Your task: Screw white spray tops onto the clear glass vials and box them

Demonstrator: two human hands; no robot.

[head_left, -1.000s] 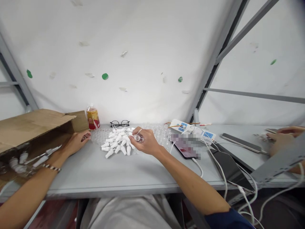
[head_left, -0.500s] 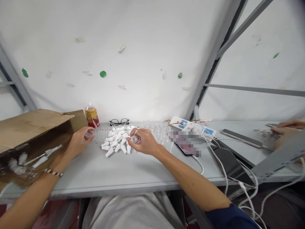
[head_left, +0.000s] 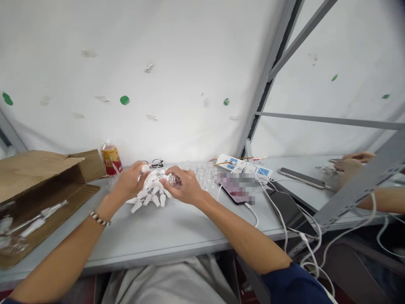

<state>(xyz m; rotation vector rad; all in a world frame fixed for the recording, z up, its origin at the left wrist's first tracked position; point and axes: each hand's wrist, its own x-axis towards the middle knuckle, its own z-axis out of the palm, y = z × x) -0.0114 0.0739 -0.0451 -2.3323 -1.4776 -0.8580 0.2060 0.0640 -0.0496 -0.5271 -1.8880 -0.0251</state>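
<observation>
My right hand [head_left: 189, 186] is closed around a small clear bottle [head_left: 173, 180], its round open end facing left. Left of it, over the back of the pile, my left hand [head_left: 128, 184] pinches a white cap [head_left: 145, 168] between thumb and fingers. Below and between both hands lies a heap of white caps [head_left: 155, 195], some with thin stems. More clear bottles [head_left: 207, 175] stand in a cluster behind and to the right of my right hand. My left fingers partly cover the heap's left side.
An open cardboard box [head_left: 85, 192] at left holds several capped pieces. Behind are a drink bottle [head_left: 111, 159] and black glasses [head_left: 157, 163]. Rightward lie a phone [head_left: 236, 191], a power strip [head_left: 245, 166], cables and a dark tablet-like device [head_left: 292, 213]. Another person's hands [head_left: 354, 166] work at far right.
My left hand has moved right from beside the box to the heap and now grips a white cap. My right hand still holds the clear bottle. The view has shifted rightward.
</observation>
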